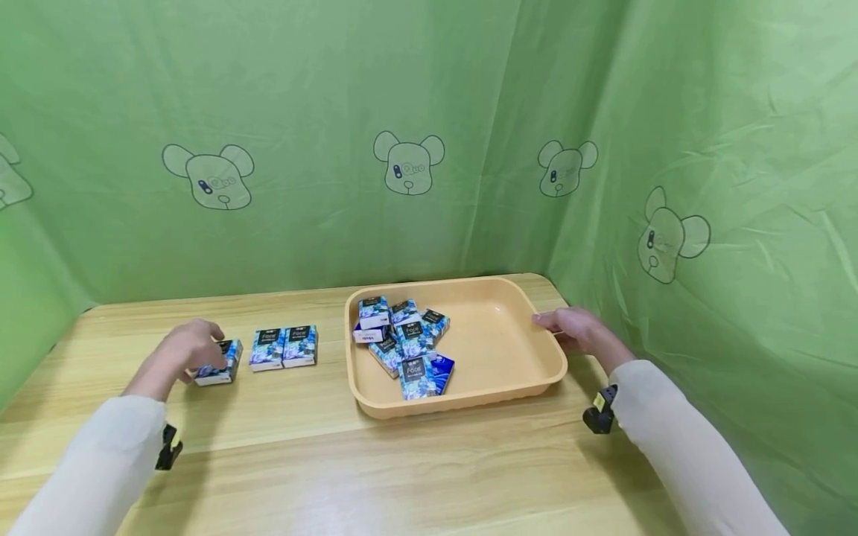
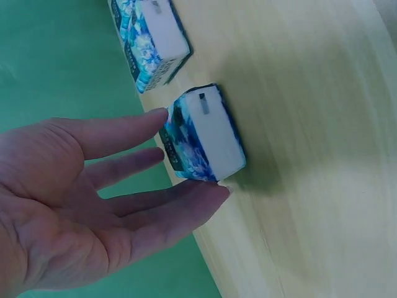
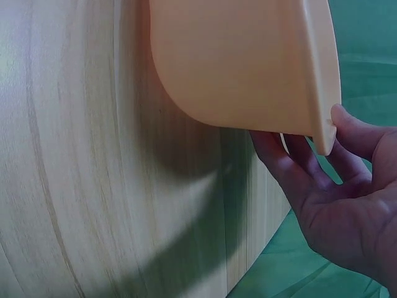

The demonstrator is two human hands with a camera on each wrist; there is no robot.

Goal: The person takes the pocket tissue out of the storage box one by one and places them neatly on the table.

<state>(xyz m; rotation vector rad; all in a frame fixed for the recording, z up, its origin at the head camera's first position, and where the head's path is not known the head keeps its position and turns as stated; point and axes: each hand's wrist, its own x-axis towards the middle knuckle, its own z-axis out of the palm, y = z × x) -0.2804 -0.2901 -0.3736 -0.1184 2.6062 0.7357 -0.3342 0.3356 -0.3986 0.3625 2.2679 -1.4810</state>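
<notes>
At the left of the table my left hand (image 1: 191, 348) has its thumb and fingers on opposite sides of a small blue flower-print tissue pack (image 2: 195, 136), pinching it. The pack lies at the tabletop, its white end showing in the left wrist view. Two similar packs (image 1: 267, 348) lie side by side just to its right. My right hand (image 1: 579, 329) grips the right end of a peach plastic tray (image 1: 496, 372), thumb on the rim and fingers beneath it. Several tissue packs (image 1: 412, 339) are heaped in the tray's left half, one showing a plain dark blue face.
The wooden table (image 1: 302, 461) runs up to a green curtain (image 1: 322, 149) printed with bear heads at the back and sides. A black wrist camera (image 1: 599, 409) sits by the right sleeve, and another (image 1: 169, 447) by the left.
</notes>
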